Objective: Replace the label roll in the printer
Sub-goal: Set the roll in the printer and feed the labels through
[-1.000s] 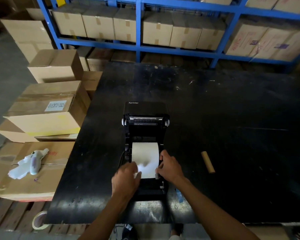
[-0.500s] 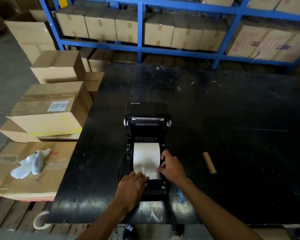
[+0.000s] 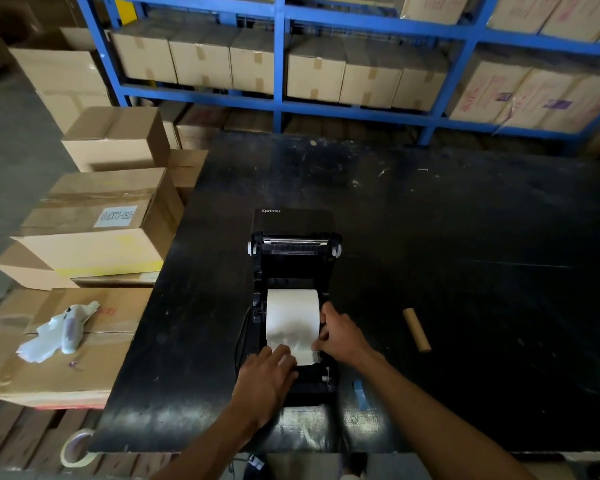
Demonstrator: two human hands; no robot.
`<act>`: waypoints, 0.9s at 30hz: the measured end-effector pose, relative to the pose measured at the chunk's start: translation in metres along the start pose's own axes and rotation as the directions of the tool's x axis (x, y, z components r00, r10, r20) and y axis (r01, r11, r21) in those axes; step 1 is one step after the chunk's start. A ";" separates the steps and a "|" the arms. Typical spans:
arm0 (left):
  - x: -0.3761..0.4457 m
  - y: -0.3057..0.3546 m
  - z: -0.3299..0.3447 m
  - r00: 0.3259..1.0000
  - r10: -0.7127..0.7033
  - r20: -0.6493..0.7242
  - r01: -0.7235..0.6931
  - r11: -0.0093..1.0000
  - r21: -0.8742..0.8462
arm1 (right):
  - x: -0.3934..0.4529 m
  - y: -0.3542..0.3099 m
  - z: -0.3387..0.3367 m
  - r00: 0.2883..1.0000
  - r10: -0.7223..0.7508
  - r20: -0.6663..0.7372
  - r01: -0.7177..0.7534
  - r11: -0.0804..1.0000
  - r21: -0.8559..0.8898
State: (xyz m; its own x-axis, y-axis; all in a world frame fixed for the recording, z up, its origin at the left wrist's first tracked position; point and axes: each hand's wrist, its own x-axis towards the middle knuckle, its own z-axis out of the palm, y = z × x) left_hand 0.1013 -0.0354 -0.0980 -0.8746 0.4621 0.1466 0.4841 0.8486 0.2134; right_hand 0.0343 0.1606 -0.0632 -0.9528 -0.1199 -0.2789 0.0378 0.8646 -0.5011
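A black label printer (image 3: 293, 258) stands on the black table with its lid swung back. A white label roll (image 3: 291, 315) lies in its open bay, its loose end drawn toward me. My left hand (image 3: 267, 382) lies flat on the printer's front, fingertips pressing the near end of the paper. My right hand (image 3: 340, 334) rests at the roll's right side, fingers on the paper's right edge. An empty brown cardboard core (image 3: 416, 329) lies on the table to the right of the printer.
The black table (image 3: 465, 254) stretches wide to the right. Stacked cardboard boxes (image 3: 97, 230) crowd its left side, one bearing crumpled white wrapping (image 3: 61, 332). A tape roll (image 3: 77, 448) lies on the pallet below. Blue shelving (image 3: 278, 98) full of boxes stands behind.
My left hand has slid toward me and to the right, from over the paper's middle down to its near end. My right hand has stayed beside the roll.
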 end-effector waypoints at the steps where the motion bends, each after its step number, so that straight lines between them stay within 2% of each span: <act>1: -0.001 0.002 0.001 1.000 -0.001 0.002 0.001 1.000 0.010 | 0.001 0.001 -0.002 1.000 -0.003 0.021 0.003 1.000 0.007; 7: -0.007 0.005 0.003 0.998 0.009 0.058 -0.013 0.997 0.072 | 0.007 0.008 -0.009 0.990 -0.061 0.131 0.053 0.997 0.059; 11: -0.008 0.002 0.000 0.996 0.032 0.078 -0.036 0.998 0.057 | -0.002 0.008 -0.006 1.000 0.019 -0.015 -0.014 0.968 0.249; 13: -0.010 0.000 -0.001 0.996 0.049 0.077 -0.053 0.997 0.048 | -0.005 0.010 -0.002 0.998 0.026 -0.060 -0.008 0.961 0.276; 18: -0.013 0.005 0.002 0.993 0.056 0.102 -0.063 0.995 0.072 | -0.003 0.011 0.003 0.998 -0.051 -0.044 0.055 0.996 0.077; 24: -0.015 0.010 0.000 0.997 0.010 0.077 -0.016 0.997 0.081 | -0.004 0.006 -0.009 0.995 -0.070 0.074 0.067 0.997 0.045; 27: -0.017 0.010 0.003 0.999 0.000 0.054 -0.003 0.999 0.049 | -0.018 0.003 -0.007 0.994 -0.103 -0.026 0.103 0.995 -0.019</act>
State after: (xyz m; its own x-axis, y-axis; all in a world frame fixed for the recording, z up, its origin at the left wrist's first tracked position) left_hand 0.1212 -0.0338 -0.1017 -0.8748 0.4752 0.0945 0.4845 0.8591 0.1651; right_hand 0.0493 0.1686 -0.0545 -0.9591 -0.1958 -0.2043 -0.0659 0.8567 -0.5116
